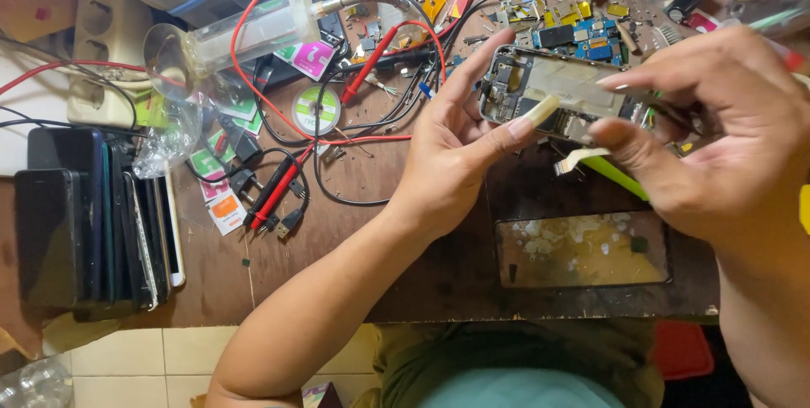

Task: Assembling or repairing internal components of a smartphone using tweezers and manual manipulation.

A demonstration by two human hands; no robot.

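Right hand (pixel 717 134) sits closest to the lens, big in the frame's right side, thumb & forefinger pinched on a thin metal tool whose tip meets the opened phone (pixel 557 91); can't tell exactly what kind of tool, mostly hidden by fingers. Left hand (pixel 460 151) grips the phone's left end, thumb across the lower edge, forefinger up along the top corner, so the phone is held up off the surface (pixel 354 248) between both hands, back cover off, metal shields & circuit parts showing. Pale ribbon strip (pixel 582 157) hangs just below the phone, w/ a green stick (pixel 616 178) slanting beneath it.

Under the hands, on the surface, lies a phone screen panel (pixel 582 249), flat, glue residue spotted over it. Just above the phone, a cluster of small circuit boards (pixel 582 35), blue & yellow bits.

Left of the left hand: black & red cables (pixel 337 134) tangled, red probe (pixel 371 62) lying diagonal, round tape roll (pixel 316 109) near the middle. Further left, a clear plastic bottle (pixel 245 37) on its side, small coloured cards (pixel 224 205) scattered beside plugs. Far left edge: row of phones (pixel 93 222) stacked on edge, dark screens, well apart from the hands. White power strip (pixel 105 54) sits above them. Tiled floor (pixel 126 366) shows below the surface's front edge.
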